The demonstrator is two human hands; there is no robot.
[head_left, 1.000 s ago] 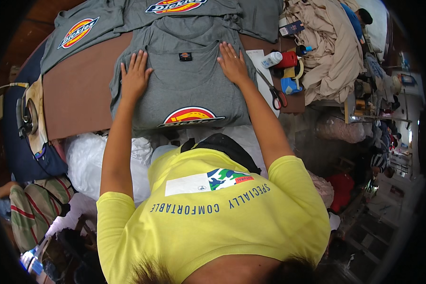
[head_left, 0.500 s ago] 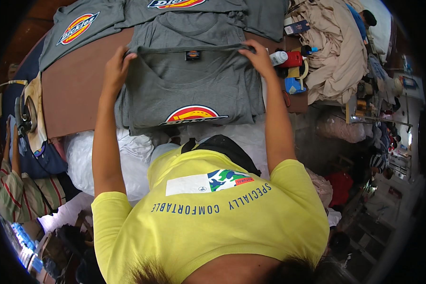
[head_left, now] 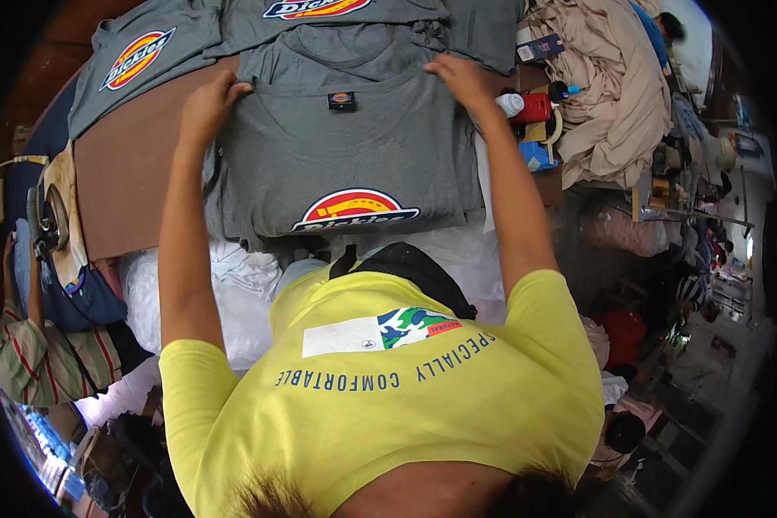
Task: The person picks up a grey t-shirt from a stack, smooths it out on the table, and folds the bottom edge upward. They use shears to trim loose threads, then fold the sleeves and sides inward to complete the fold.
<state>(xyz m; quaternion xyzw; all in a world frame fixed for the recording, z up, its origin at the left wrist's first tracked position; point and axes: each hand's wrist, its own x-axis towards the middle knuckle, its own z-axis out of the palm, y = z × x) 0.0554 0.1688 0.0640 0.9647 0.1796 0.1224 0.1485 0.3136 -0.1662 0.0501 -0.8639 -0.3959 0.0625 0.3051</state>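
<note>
A grey T-shirt [head_left: 363, 155] with a red, yellow and blue chest print lies in front of me, its neckline at the far side and a small black neck label showing. My left hand [head_left: 209, 105] pinches its left shoulder, thumb toward the neckline. At the opposite shoulder, my right hand [head_left: 457, 79] grips the cloth with closed fingers. The shirt's near edge hangs over the table's front edge. Just beyond it lies another grey T-shirt [head_left: 337, 47], partly covered by this one.
More printed grey shirts [head_left: 138, 60] cover the far side of the brown table [head_left: 129, 173]. Right of my right hand are a red container [head_left: 536, 107], a white bottle and a tape roll. Beige cloth [head_left: 604, 95] is heaped beyond. At left, a person's arm is beside an iron [head_left: 50, 223].
The neckline, which was lifted and sagging between my hands, now lies flatter and smoother. My right hand has moved slightly left and away from me; the left has shifted slightly left.
</note>
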